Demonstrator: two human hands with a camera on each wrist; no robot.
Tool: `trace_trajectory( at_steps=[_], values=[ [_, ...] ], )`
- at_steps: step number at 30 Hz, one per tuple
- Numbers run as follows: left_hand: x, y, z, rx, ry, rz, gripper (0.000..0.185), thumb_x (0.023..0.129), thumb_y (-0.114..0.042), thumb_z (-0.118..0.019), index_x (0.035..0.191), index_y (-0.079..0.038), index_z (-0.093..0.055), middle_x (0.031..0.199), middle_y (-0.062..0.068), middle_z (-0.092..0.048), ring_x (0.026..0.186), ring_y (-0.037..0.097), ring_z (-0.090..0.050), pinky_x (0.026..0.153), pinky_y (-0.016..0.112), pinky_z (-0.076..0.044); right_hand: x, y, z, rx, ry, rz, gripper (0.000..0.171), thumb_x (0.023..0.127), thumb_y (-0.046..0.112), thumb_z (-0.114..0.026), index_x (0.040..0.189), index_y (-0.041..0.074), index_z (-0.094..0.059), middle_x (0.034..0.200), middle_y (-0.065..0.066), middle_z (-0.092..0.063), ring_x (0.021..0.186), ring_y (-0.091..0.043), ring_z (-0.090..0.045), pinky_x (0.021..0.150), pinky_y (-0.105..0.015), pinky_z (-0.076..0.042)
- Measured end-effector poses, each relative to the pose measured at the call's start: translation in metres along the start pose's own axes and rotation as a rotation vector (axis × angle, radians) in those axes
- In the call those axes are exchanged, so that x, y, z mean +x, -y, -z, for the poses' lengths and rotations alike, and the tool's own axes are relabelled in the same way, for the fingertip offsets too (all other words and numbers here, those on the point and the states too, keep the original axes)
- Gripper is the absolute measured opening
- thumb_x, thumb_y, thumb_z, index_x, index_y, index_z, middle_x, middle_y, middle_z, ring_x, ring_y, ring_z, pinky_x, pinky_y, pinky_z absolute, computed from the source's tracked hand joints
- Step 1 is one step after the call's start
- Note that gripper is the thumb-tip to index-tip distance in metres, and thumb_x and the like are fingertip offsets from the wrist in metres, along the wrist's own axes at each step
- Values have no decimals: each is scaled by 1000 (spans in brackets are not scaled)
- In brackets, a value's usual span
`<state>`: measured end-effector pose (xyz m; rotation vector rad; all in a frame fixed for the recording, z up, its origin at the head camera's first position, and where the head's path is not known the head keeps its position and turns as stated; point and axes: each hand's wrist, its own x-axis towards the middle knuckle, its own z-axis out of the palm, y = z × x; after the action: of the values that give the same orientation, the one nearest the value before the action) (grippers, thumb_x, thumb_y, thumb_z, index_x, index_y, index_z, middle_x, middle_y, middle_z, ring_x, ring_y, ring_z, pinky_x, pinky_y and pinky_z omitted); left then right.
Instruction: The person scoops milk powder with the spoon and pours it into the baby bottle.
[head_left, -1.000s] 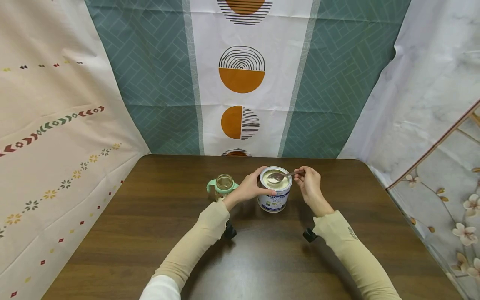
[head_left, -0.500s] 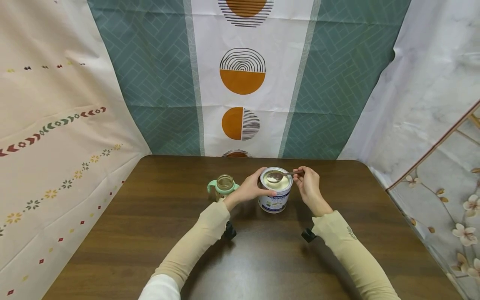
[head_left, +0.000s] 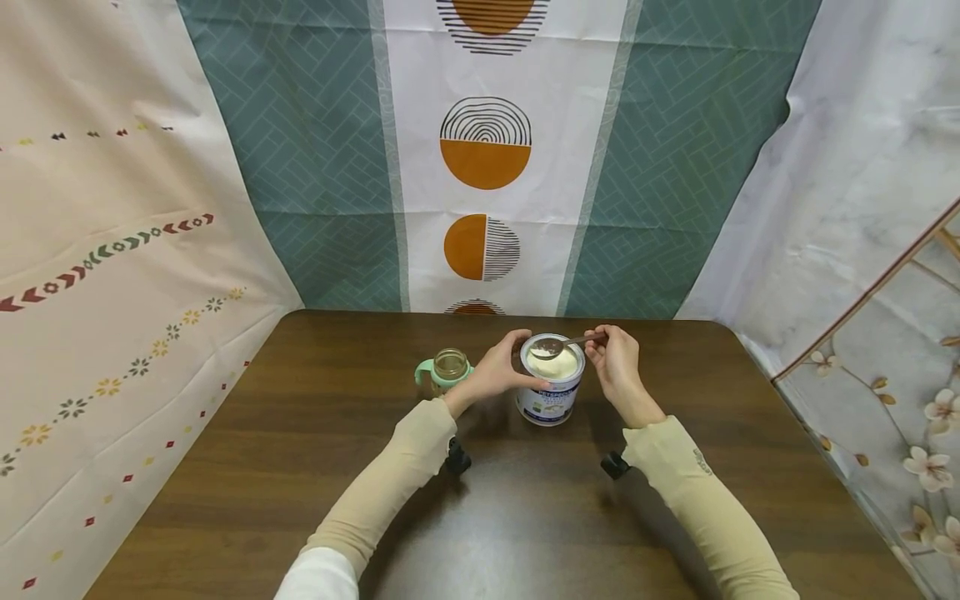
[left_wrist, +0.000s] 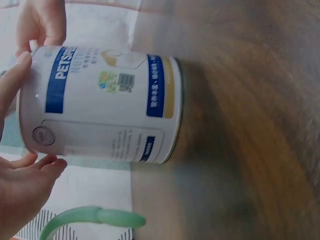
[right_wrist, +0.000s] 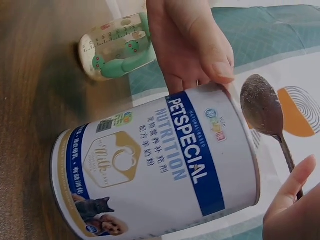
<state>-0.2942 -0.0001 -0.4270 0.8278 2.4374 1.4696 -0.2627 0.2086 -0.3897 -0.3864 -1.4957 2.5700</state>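
Observation:
A white and blue tin of pet milk powder [right_wrist: 145,165] stands upright on the table, full of pale powder [head_left: 561,365] near its rim. My left hand [head_left: 498,371] grips the tin's upper side, thumb in front and fingers behind. My right hand [head_left: 617,362] pinches the handle of a dark metal spoon [right_wrist: 262,106]. In the right wrist view the spoon's bowl is above the tin's mouth, with specks of powder on it. Beside my left wrist stands a clear bottle [head_left: 450,364] with green handles, its lower part hidden by the wrist in the head view.
The brown wooden table [head_left: 480,517] extends in front of the tin and to both sides. A patterned cloth [head_left: 487,250] hangs just behind the table's far edge. More cloths hang on the left and right.
The spoon's bowl has lifted out of the powder and shifted slightly towards the far side of the tin. The left hand keeps its grip on the tin, and the bottle stays put.

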Motion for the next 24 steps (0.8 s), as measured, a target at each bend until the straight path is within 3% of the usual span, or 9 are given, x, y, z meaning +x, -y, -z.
trace_trajectory(
  at_steps=[4,11,24],
  values=[
    [-2,-3,9,26,22,-14,89,75,-29,-84,146,-7,-35,146,10,-45,133,25,-47,111,42,-40,-1,2,-3,-13,-2,4,21,102,8,-33,89,4,-49,71,1,-61,56,-5,-53,52,-12,-48],
    [-6,-9,23,-40,51,-18,83,76,-22,-84,143,-4,-38,146,14,-45,136,26,-45,113,40,-37,-2,5,-10,-29,8,1,21,101,8,-33,89,3,-49,71,1,-61,57,-5,-53,53,-12,-48],
    [-14,-12,46,-50,83,-50,76,78,-17,-82,142,-4,-42,142,18,-50,133,28,-47,114,39,-37,-4,9,-19,-10,42,-2,23,102,6,-33,86,3,-50,71,0,-61,58,-7,-51,55,-12,-48]
  ],
)
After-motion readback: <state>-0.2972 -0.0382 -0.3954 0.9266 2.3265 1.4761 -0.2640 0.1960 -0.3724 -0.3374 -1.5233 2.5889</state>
